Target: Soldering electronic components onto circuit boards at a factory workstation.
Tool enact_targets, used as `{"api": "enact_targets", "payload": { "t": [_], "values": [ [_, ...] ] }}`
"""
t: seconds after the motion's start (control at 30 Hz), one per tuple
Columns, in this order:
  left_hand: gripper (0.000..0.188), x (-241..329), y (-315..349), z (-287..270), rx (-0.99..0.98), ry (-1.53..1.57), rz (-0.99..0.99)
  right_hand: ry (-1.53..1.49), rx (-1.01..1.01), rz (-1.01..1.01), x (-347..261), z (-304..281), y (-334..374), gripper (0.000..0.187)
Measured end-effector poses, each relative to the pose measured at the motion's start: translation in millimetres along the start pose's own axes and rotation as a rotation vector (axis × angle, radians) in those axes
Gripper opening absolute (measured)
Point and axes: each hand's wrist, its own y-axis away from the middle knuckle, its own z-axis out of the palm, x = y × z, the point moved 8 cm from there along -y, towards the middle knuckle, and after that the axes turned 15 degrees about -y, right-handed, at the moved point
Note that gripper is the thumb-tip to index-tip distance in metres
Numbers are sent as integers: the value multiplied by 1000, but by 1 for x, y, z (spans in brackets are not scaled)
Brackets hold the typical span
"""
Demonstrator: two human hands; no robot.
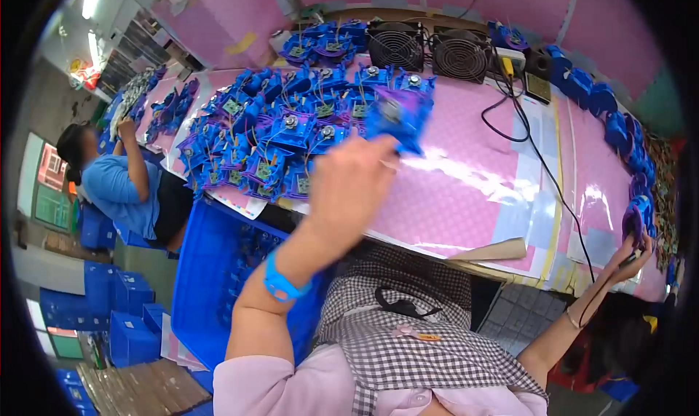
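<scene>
My left hand, with a blue wristband above it, is closed on a blue plastic housing with a round metal piece. Motion smears both slightly. It holds the housing over the right edge of a crowded pile of similar blue housings, which carry green circuit boards, loose wires and round metal parts. Far out to the right, my right arm reaches along the table. Small and near the picture's rim, my right hand is closed on a blue-and-purple part beside a row of similar parts. Its fingers show only partly.
Two black fans stand at the pink table's back. A black cable crosses its right side. A blue bin is below the left front edge. One co-worker stands at left; a dark-haired head shows at lower right.
</scene>
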Motion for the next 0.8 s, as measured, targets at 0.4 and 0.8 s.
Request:
{"api": "enact_targets", "payload": {
  "t": [0.4, 0.8],
  "values": [
    [15, -227, -117, 1, 64, -675, -482, -666, -431, 345, -219, 89, 68, 25],
    [42, -112, -42, -32, 174, 395, -316, -605, -933, 299, -289, 105, 82, 21]
  ]
}}
